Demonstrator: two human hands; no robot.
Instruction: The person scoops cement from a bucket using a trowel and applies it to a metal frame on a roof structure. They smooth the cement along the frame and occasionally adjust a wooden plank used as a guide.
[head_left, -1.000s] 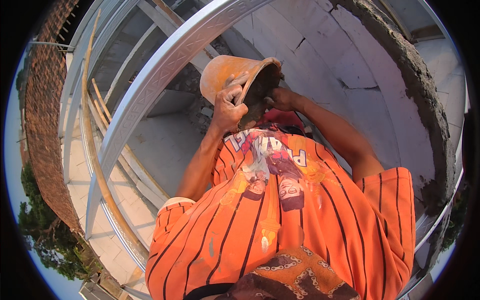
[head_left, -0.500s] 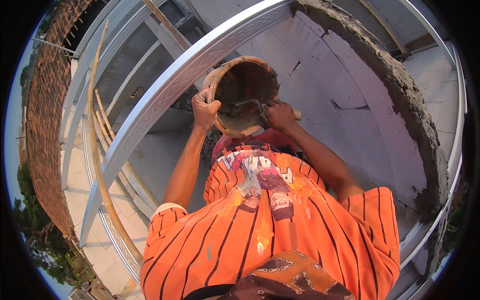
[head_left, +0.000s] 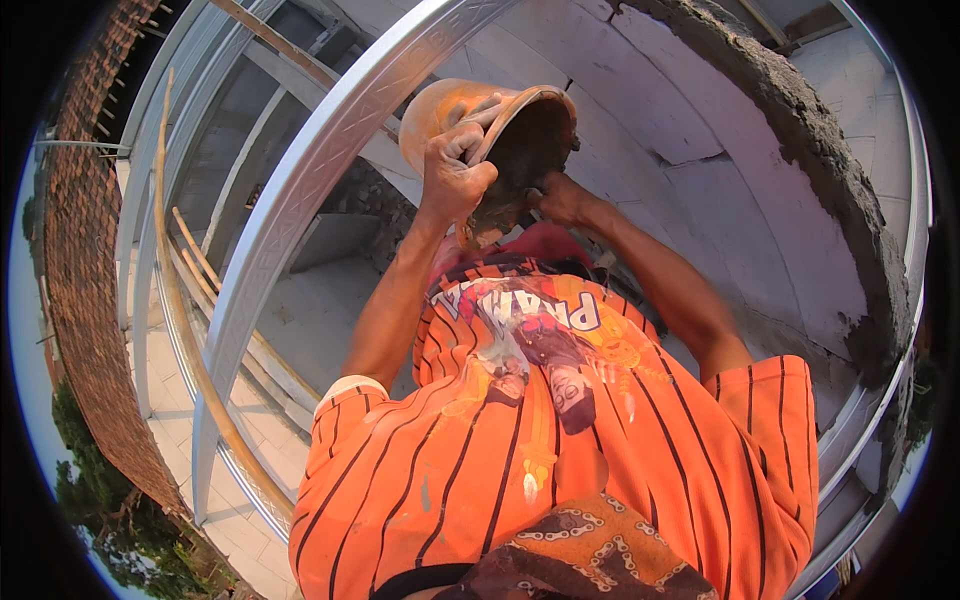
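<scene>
A mortar-stained orange bucket (head_left: 428, 125) is tipped well over in front of my chest, its dark mouth facing right and down. My left hand (head_left: 460, 170) is closed on its near side by the rim. At the lower part of the mouth, my right hand (head_left: 565, 200) is closed round a trowel, whose metal neck and handle end show in the earlier frame; now the tool is mostly hidden by the hand and bucket. Wet grey mortar coats the bucket's inside. Both forearms reach up from my orange striped shirt.
A curved-looking silver metal beam (head_left: 300, 170) crosses close on the left. Beyond it stand a long bamboo pole (head_left: 168, 280) and more metal framing. On the right rises a pale block wall (head_left: 720, 210) topped with rough grey mortar (head_left: 800, 130). A tiled roof (head_left: 85, 300) lies far left.
The bucket has risen and tipped further over, so its outer side now shows and its mouth is turned right. My left hand has moved up and right with it; my right hand has stayed at the mouth.
</scene>
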